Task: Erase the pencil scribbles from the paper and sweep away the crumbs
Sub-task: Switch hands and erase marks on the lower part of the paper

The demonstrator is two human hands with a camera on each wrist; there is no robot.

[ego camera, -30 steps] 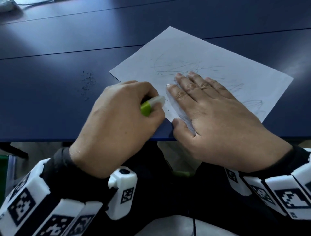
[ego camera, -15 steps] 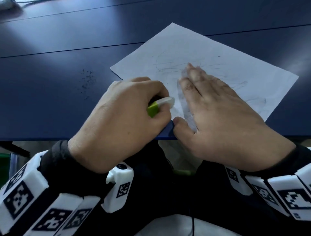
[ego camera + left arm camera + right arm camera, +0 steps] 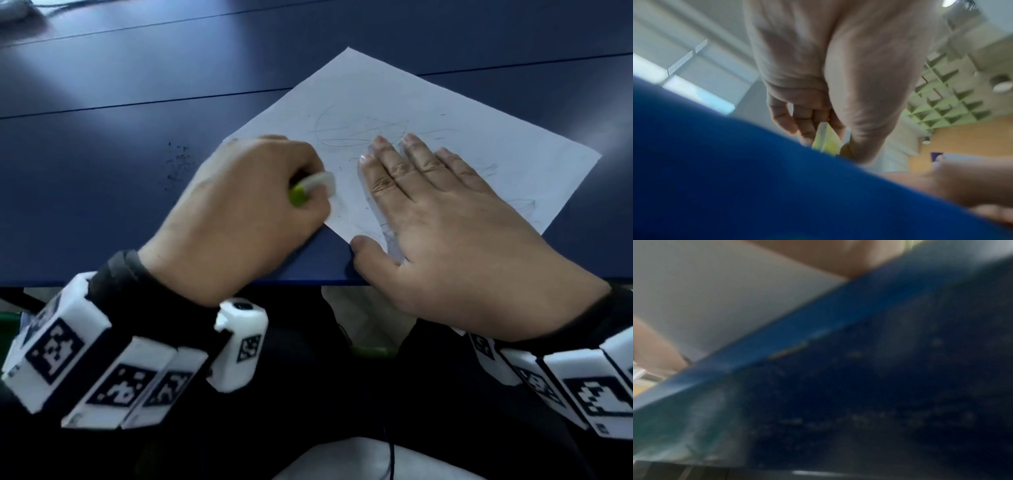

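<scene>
**Eraser on sheet, right hand pinning it**

The paper (image 3: 428, 137) lies skewed on the blue table (image 3: 102, 188), one corner pointing away from the person, its near corner close to the table's front edge. Faint pencil scribbles (image 3: 359, 132) loop across the middle of the sheet; fainter ones trail toward its right edge.

The left hand (image 3: 239, 209) is curled into a loose fist round an eraser (image 3: 313, 186) (white tip, green sleeve). The white end pokes out between thumb and forefinger and sits on the sheet's near-left part, just left of the right hand's index finger. The hand is motion-blurred in the head view. From the left wrist view the fingers (image 3: 797, 120) fold in round the green sleeve (image 3: 826, 139), which points down at the table.

The right hand (image 3: 455, 236) lies flat on the paper, fingers straight and close together, fingertips reaching the lower edge of the main scribble. Its thumb rests at the sheet's near corner, and the hand holds nothing. The right wrist view is dark and blurred; only the table edge (image 3: 797, 331) and some pale sheet show.

Crumbs (image 3: 176, 161): a scatter of dark specks on the bare table left of the sheet, apart from both hands. A few short dark flecks also lie on the paper between the two hands.
</scene>
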